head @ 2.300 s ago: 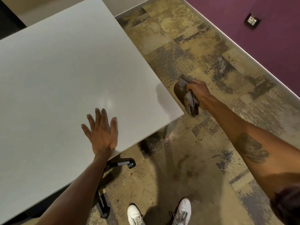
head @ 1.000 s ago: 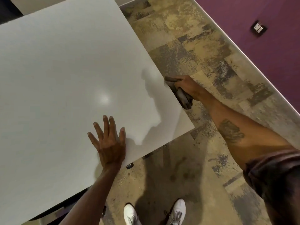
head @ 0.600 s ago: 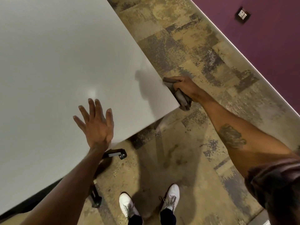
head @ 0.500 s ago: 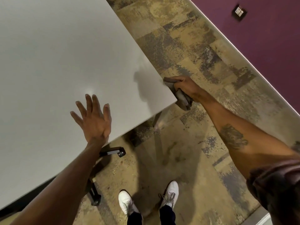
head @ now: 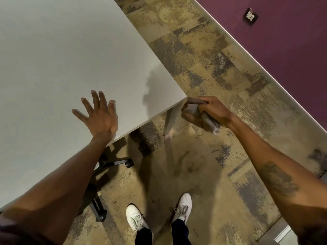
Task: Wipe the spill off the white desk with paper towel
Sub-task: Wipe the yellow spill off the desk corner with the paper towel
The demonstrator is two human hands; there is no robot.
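Note:
The white desk (head: pixel 62 55) fills the upper left of the head view, and I see no spill on its top. My left hand (head: pixel 99 115) lies flat on the desk near its front edge, fingers spread, holding nothing. My right hand (head: pixel 211 108) is closed around a wadded greyish-brown paper towel (head: pixel 192 108). It holds the towel right at the desk's near right corner, just off the edge and over the floor. The towel's tail sticks out below my fist.
A desk leg (head: pixel 169 121) drops from the corner. A black wheeled chair base (head: pixel 113 162) sits under the desk's front edge. My two white shoes (head: pixel 182 207) stand on patterned carpet (head: pixel 194 55). A purple wall (head: pixel 292 38) with a socket (head: pixel 250 14) runs along the right.
My right hand has slid the paper towel along the desk's right edge toward me, down to the near corner. My left hand stays flat on the desk.

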